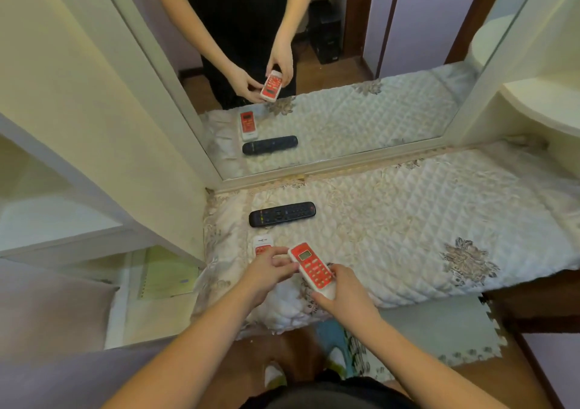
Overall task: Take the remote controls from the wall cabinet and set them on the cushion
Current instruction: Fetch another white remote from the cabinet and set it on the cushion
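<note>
A red and white remote (310, 267) with a small screen is held above the near left part of the quilted white cushion (408, 220). My right hand (345, 292) grips its lower end. My left hand (270, 270) pinches its upper left edge with the fingertips. A second red and white remote (262, 245) lies on the cushion just beyond my left hand, partly hidden by it. A black remote (282, 214) lies flat on the cushion further back, lengthwise left to right.
A large mirror (314, 94) stands right behind the cushion and reflects the remotes and the person. A cream cabinet (78, 126) with open shelves rises at the left. A curved cream shelf (539, 100) sits at the right. A foam floor mat (439, 330) lies below the cushion.
</note>
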Tool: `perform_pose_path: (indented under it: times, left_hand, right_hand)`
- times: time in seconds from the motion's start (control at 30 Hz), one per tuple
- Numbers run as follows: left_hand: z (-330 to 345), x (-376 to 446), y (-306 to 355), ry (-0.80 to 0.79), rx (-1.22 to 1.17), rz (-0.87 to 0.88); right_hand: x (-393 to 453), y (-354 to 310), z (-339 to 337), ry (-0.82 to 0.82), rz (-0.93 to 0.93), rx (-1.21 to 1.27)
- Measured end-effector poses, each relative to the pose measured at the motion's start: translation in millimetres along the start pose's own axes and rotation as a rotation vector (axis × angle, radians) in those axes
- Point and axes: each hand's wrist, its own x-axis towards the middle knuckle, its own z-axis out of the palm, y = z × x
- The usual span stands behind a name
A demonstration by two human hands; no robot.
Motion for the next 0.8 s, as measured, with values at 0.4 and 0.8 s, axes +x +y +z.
perform_pose_path:
  times: [0.4, 0.8]
  left_hand:
    - [23.0, 44.0, -6.2, 0.084, -0.285, -0.217]
    - [23.1, 73.7, -12.3, 0.098, 0.008, -0.160]
  right_hand:
    - [45.0, -4.7, 18.1, -0.045, 0.235, 0.306]
    - [82.8, -10.3, 18.0, -0.051, 0.431, 0.434]
